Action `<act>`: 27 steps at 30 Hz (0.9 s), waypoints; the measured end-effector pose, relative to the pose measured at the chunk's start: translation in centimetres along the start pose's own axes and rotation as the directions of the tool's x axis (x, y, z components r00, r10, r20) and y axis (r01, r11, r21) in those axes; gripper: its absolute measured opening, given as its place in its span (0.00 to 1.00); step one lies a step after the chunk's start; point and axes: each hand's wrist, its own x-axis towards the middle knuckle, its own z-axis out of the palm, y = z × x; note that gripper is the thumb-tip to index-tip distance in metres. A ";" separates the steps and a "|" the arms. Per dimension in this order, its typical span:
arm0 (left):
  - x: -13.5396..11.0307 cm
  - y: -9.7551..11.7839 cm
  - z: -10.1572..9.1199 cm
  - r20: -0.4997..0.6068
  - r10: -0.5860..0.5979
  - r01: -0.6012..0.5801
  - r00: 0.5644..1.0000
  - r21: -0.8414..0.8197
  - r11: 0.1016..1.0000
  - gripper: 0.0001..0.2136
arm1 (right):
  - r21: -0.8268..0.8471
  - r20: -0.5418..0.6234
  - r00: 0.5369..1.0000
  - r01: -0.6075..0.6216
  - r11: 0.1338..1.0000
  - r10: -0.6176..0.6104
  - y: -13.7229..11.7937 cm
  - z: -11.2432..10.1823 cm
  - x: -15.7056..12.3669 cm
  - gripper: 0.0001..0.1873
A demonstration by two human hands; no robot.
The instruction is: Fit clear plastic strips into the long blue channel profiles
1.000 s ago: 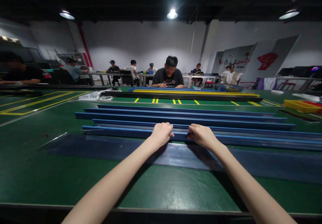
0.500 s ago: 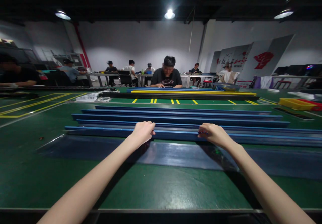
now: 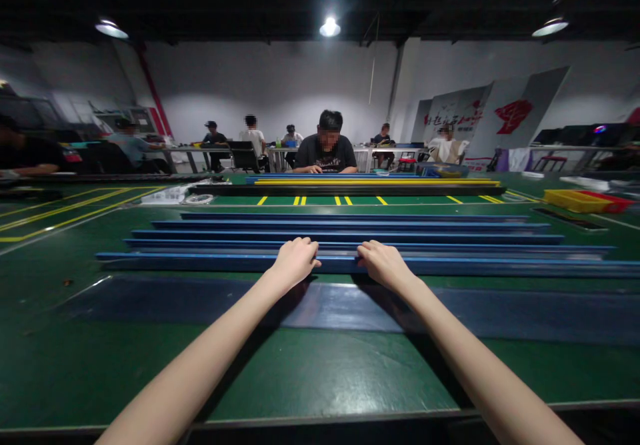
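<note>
Several long blue rails lie side by side across a green table (image 3: pixel 325 372). My left hand (image 3: pixel 295 262) and my right hand (image 3: pixel 383 263) both rest on the nearest blue rail (image 3: pixel 200 262), fingers curled over its top edge and gripping it. The two hands sit close together near the rail's middle. Behind it lie further blue rails (image 3: pixel 345 237). A dark blue flat strip (image 3: pixel 165 300) lies on the table just in front of the gripped rail, under my wrists.
A person in a dark shirt (image 3: pixel 325 152) sits across the table behind yellow and black rails (image 3: pixel 375 184). A yellow tray (image 3: pixel 575 199) stands at the far right. Other people sit at tables in the background. Yellow lines mark the table at left.
My hands, spread apart along the rail half a second ago, have come back close together near its middle. The nearest rail's left end has shifted further left.
</note>
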 end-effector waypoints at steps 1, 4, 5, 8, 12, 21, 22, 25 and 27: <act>0.2 0.3 0.2 -0.013 0.005 -0.005 1.000 0.008 1.000 0.07 | 0.002 -0.016 1.000 -0.011 1.000 0.011 -0.2 0.1 0.1 0.06; 0.5 0.4 0.6 -0.014 0.012 -0.012 1.000 0.015 1.000 0.07 | 0.034 -0.036 0.998 -0.043 0.998 0.045 -0.4 0.3 0.2 0.05; 0.5 0.3 0.7 -0.013 0.013 -0.013 1.000 0.014 1.000 0.07 | 0.053 -0.033 0.998 -0.054 0.997 0.056 -0.3 0.2 0.2 0.05; 0.5 0.0 1.0 -0.028 0.017 -0.016 0.999 0.020 1.000 0.07 | 0.104 -0.024 0.995 -0.096 0.990 0.099 0.5 0.0 -0.1 0.06; 0.3 -0.2 1.4 -0.062 0.024 -0.022 0.998 0.029 0.999 0.08 | 0.131 -0.028 0.989 -0.142 0.981 0.147 2.4 -0.2 -1.1 0.08; -0.2 -2.8 2.8 -0.238 0.101 -0.089 0.966 0.060 0.994 0.17 | 0.014 -0.092 0.970 -0.224 0.974 0.225 4.2 0.5 -2.0 0.15; -0.2 -3.4 2.9 -0.251 0.089 -0.073 0.964 0.073 0.995 0.17 | 0.015 -0.095 0.969 -0.229 0.973 0.229 4.1 0.7 -1.9 0.15; -0.1 -5.1 3.2 -0.265 0.020 0.009 0.964 0.107 0.994 0.19 | 0.066 -0.076 0.958 -0.273 0.960 0.278 4.3 0.8 -1.3 0.15; 0.0 -6.0 3.5 -0.247 -0.057 0.085 0.967 0.105 0.991 0.20 | 0.104 -0.050 0.948 -0.309 0.945 0.315 4.4 0.8 -1.0 0.15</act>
